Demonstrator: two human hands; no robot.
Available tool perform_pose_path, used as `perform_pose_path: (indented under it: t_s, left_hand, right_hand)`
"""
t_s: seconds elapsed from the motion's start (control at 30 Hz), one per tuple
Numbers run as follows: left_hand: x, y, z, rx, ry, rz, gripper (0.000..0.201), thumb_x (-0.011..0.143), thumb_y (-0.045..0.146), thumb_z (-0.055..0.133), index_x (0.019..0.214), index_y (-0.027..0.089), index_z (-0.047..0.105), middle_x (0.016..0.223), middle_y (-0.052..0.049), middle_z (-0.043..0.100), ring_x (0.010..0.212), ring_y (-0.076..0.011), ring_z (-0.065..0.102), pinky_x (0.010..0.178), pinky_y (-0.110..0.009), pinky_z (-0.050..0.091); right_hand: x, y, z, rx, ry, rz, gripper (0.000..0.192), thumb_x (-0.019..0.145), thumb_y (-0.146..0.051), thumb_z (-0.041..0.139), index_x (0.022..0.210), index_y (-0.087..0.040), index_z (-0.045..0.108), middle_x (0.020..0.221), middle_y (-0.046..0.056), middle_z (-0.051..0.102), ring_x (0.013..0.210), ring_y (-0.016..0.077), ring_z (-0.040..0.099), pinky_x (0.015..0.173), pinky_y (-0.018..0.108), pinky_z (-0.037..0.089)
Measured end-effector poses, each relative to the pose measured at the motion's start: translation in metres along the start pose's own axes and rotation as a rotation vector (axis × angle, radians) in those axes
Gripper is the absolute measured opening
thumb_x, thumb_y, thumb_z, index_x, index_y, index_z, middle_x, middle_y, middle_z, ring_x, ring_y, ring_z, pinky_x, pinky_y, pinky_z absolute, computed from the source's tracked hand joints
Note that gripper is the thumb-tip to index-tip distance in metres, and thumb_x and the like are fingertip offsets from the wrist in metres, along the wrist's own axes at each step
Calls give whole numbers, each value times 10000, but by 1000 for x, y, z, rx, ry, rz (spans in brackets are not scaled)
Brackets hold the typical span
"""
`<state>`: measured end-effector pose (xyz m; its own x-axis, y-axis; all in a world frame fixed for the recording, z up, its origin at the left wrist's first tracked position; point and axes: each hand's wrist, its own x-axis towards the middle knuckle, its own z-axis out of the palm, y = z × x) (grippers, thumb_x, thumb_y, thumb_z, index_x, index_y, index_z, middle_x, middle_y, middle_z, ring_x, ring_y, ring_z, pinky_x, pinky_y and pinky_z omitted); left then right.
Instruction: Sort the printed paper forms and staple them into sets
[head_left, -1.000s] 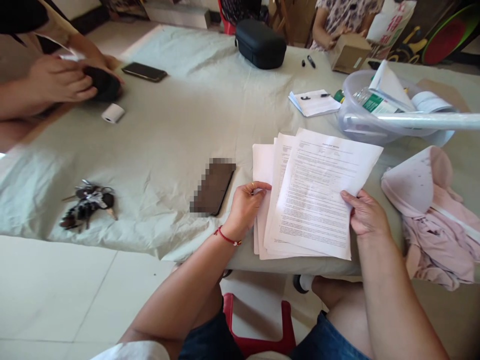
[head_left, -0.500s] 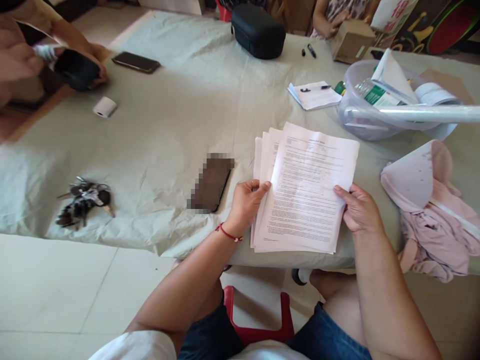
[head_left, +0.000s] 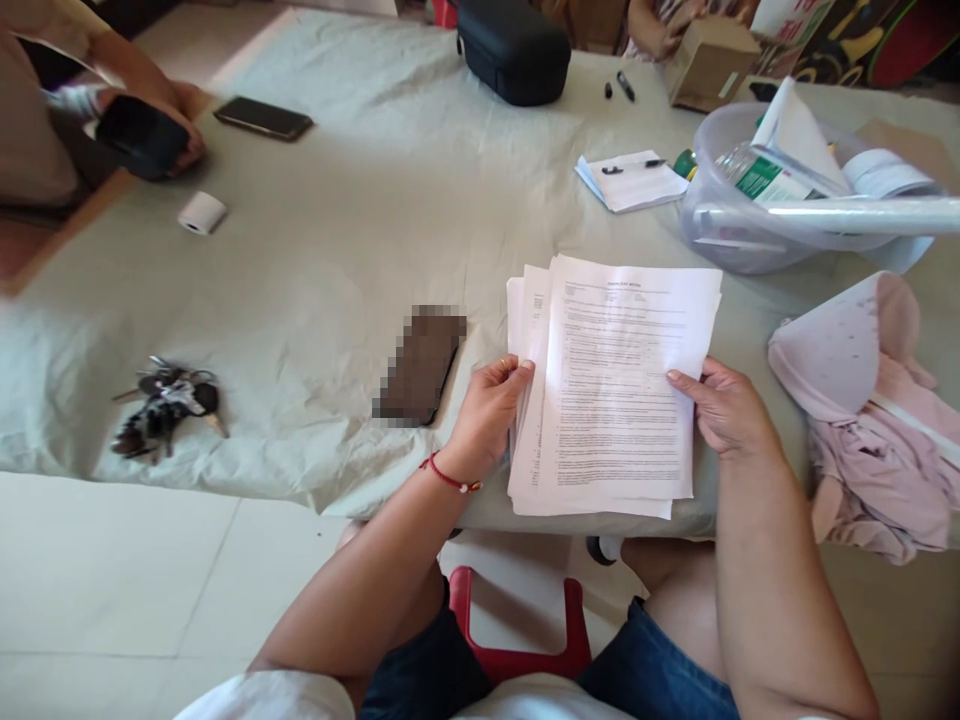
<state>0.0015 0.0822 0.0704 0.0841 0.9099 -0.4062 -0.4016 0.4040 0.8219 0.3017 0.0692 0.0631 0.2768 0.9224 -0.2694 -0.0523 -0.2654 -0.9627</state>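
Note:
Several printed paper sheets (head_left: 622, 390) are held just over the front edge of the cloth-covered table, in a loose, uneven stack. My left hand (head_left: 495, 405) pinches the left edges of the lower sheets, thumb on top. At the right side, my right hand (head_left: 720, 410) grips the top sheet between thumb and fingers; whether it also holds lower sheets I cannot tell. Dense lines of small print cover the top sheet. Left of my left hand lies a dark phone (head_left: 421, 366), its face pixelated. A pink cloth garment (head_left: 877, 440) rests beyond my right hand.
A clear plastic basin (head_left: 739, 240) with papers, a bottle and a long roll stands at right. Farther back are a notepad (head_left: 637, 182), a black case (head_left: 514, 55) and a cardboard box (head_left: 711, 65). Keys (head_left: 169, 405) lie left. Another person's hand (head_left: 191, 145) holds a black object.
The top sheet has shifted right and down relative to the sheets under it, showing more of their left margins. My right hand has moved slightly right with it.

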Motion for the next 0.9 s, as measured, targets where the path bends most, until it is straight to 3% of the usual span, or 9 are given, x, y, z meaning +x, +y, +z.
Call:
perform_pose_path:
  t_s: [0.13, 0.3, 0.47, 0.73, 0.9]
  left_hand:
    - [-2, -8, 0, -37, 10, 37, 362, 798, 424, 933, 751, 212, 643, 765, 28, 645, 717, -124, 582, 703, -264, 485]
    - [-3, -14, -2, -12, 10, 52, 359, 859, 440, 867, 771, 218, 599, 810, 17, 638, 781, -146, 586, 771, -282, 493]
    - [0, -10, -7, -14, 11, 66, 334, 879, 426, 844, 784, 208, 610, 802, 13, 659, 732, -130, 579, 702, -263, 487]
    - [-1, -10, -11, -16, -54, 52, 298, 814, 314, 877, 949, 207, 635, 977, -23, 792, 852, -183, 739, 816, -334, 605]
    - [0, -14, -14, -8, -58, 58, 285, 849, 350, 870, 909, 207, 630, 918, -3, 762, 810, -151, 711, 775, -297, 584]
  right_hand:
    - [3, -3, -3, -10, -19, -12, 548, 574, -529, 1077, 1005, -263, 867, 1072, 42, 872, 1004, 313, 818, 1086, 535, 629]
    - [6, -5, 0, -76, 44, -60, 456, 578, -500, 1052, 930, -284, 858, 959, 21, 862, 880, 307, 802, 975, 532, 660]
    - [13, -8, -6, -127, 99, -96, 409, 599, -476, 1022, 909, -281, 840, 903, 40, 846, 875, 336, 790, 911, 528, 646]
    - [31, -22, -31, -71, 266, -154, 448, 458, -323, 991, 875, -245, 848, 854, 2, 841, 751, 212, 725, 822, 389, 627]
    - [35, -26, -31, -51, 222, -144, 432, 467, -285, 1008, 874, -246, 866, 886, 6, 852, 794, 201, 740, 797, 342, 629]
